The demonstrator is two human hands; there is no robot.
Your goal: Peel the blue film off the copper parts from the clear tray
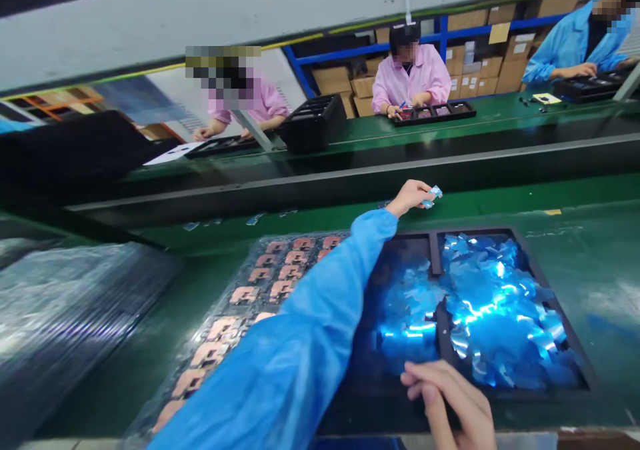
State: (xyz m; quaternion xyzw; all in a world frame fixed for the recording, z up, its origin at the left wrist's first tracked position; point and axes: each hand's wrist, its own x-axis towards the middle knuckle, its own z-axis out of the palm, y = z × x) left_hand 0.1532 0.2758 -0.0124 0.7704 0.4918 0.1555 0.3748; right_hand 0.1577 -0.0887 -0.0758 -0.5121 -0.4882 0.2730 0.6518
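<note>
My left hand reaches out over the green bench, pinching a few small shiny blue film pieces at its fingertips. Its blue sleeve crosses the view and hides part of both trays. My right hand sits at the bottom of the view, with its curled fingers at the near edge of a black divided tray. That tray holds a heap of glossy blue film pieces. Left of it, a clear plastic tray holds rows of copper-coloured parts.
A stack of clear trays lies at the left. Small blue pieces lie along a green conveyor beyond the bench. Across it, people in pink and blue smocks work at black trays, with cardboard boxes behind.
</note>
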